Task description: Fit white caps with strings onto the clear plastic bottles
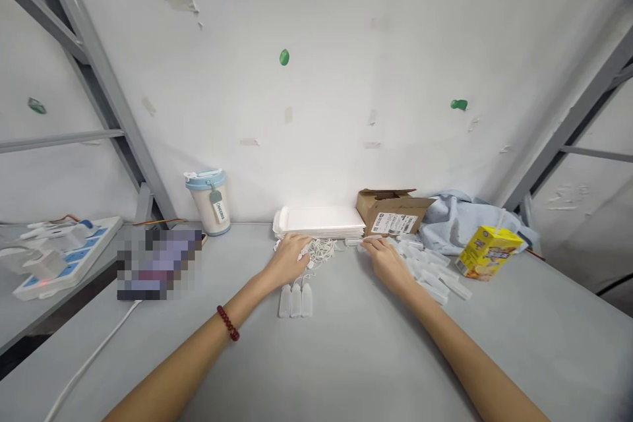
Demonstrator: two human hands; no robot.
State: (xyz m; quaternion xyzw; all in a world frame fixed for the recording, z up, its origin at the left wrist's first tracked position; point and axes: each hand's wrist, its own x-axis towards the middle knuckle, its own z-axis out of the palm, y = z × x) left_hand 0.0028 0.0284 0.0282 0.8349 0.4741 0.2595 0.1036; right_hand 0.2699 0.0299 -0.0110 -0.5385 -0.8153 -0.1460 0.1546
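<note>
- Three translucent cases (295,303) are laid side by side on the grey table (341,362), nearer the camera than the hands, with white cord at their far ends. They are judged light, fairly stiff and a little slippery, and are best taken by the long sides, between thumb and fingertip.
- A tangle of white cords (324,250) is seen beyond them. The cords are judged soft, limp and easily snagged; a single strand is best pinched near a free end and drawn out gently.
- The left hand (288,257) is held over the tangle's left part with its fingers bent; whether a cord is gripped cannot be told.
- A heap of similar loose cases (438,273) is spread to the right. As they are piled over one another, an outer one is best lifted, lest the rest be set sliding.
- The right hand (388,262) is placed at the heap's left side, fingers bent, its tips beside a small clear piece (353,243); whether anything is gripped cannot be told.
- Behind the cords, a white stack (321,219) is set beside a cardboard box (393,213).
</note>
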